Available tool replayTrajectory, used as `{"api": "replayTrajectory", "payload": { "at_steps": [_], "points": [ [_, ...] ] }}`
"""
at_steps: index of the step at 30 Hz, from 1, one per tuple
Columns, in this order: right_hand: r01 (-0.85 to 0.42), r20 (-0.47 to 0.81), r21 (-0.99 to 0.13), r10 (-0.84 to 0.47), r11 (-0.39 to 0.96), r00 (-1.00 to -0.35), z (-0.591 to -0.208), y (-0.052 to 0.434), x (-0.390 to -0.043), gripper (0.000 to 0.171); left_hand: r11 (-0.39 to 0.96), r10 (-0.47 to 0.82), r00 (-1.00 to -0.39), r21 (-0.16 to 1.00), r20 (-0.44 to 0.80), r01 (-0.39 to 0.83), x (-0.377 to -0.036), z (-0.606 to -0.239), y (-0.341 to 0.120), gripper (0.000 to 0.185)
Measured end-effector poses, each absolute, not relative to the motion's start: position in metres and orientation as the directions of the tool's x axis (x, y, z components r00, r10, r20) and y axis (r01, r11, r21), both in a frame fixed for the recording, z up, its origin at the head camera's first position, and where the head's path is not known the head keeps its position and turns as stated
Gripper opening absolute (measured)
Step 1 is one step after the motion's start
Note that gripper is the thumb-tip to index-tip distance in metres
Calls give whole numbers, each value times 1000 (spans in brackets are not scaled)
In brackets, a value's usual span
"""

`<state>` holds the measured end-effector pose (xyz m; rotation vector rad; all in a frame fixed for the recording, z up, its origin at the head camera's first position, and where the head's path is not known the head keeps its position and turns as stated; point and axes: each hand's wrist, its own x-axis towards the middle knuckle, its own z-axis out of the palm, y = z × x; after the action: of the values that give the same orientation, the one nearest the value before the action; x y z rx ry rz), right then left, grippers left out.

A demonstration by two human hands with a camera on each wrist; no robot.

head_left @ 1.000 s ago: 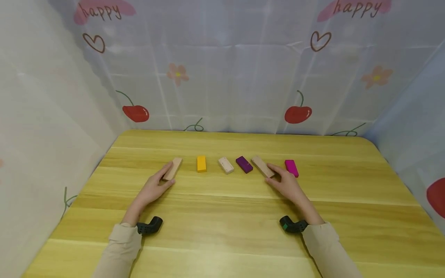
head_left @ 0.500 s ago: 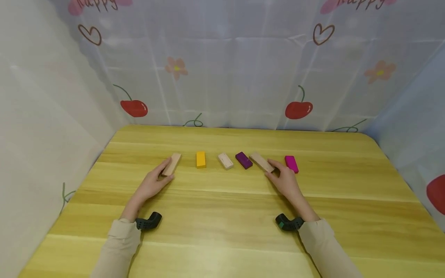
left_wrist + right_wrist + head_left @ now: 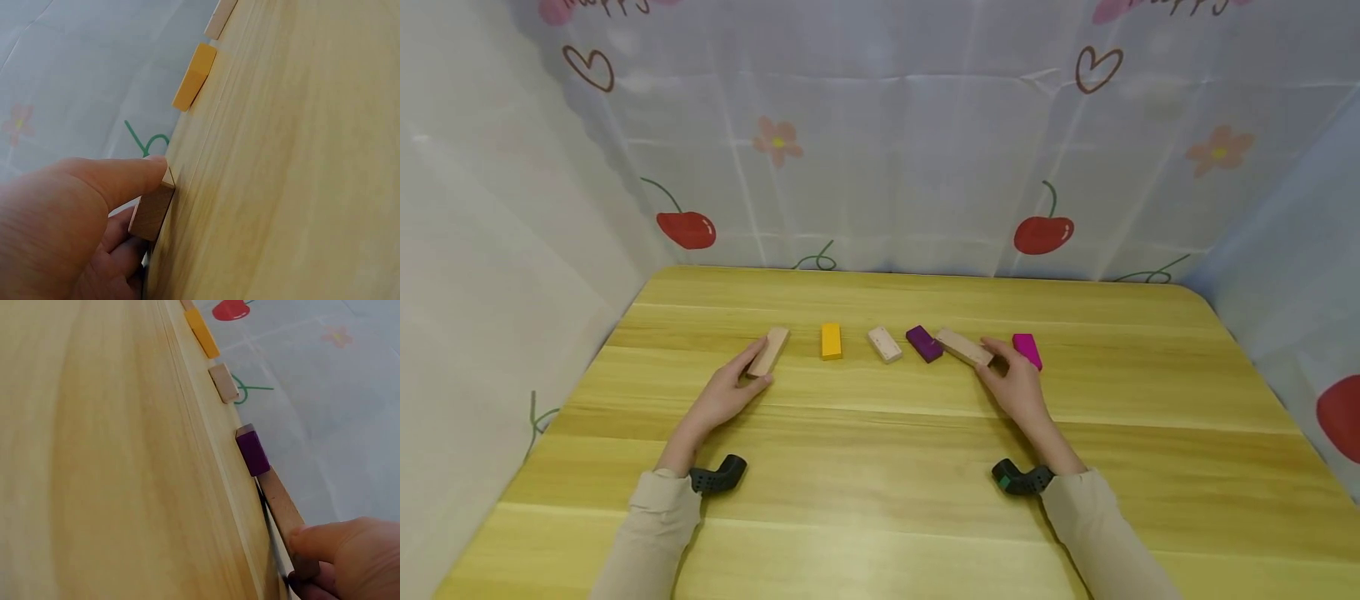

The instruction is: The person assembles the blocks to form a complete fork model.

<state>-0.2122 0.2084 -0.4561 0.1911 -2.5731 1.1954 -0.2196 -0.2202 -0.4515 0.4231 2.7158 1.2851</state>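
Note:
My left hand (image 3: 727,392) pinches a long plain wooden block (image 3: 771,351) by its near end, thumb on one side and fingers on the other. The same wooden block (image 3: 153,209) shows its end face in the left wrist view. On the right, my right hand (image 3: 1017,385) pinches another long wooden block (image 3: 962,346) at its right end. In the right wrist view this wooden block (image 3: 281,503) has a dark gap under it, and its far end overlaps a purple block (image 3: 252,452). A magenta block (image 3: 1028,350) lies just behind the right fingers, partly hidden.
Between the hands lie a yellow block (image 3: 831,342) and a short pale wooden block (image 3: 885,344), in a row with the purple one. The wooden table (image 3: 865,467) ends at a printed curtain (image 3: 887,167) at the back.
The right hand's block has turned a little, lying more crosswise, its left end now over the purple block's edge. The left hand stays on its block. The head view has tilted slightly down.

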Motion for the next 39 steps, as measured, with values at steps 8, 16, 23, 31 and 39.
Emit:
{"api": "replayTrajectory", "payload": {
  "at_steps": [8,16,23,31,39],
  "points": [
    [-227,331,-810,102,540,-938,-455,211,-212,39,599,302,-953,775,17,203,-220,-452,-220,63],
    [-139,232,-916,215,376,-949,-452,219,-212,32,593,297,-955,781,14,196,-219,-454,-220,63],
    [-53,117,-968,256,244,-960,-449,225,-213,32,591,295,-955,786,-1,182,-219,-454,-221,63],
    [-45,62,-993,162,108,-985,-443,227,-212,37,593,288,-957,780,22,197,-221,-454,-220,63],
    [11,-8,-967,-12,-253,-1000,-430,221,-210,44,602,287,-958,776,7,186,-220,-451,-222,63]
  ]
}}
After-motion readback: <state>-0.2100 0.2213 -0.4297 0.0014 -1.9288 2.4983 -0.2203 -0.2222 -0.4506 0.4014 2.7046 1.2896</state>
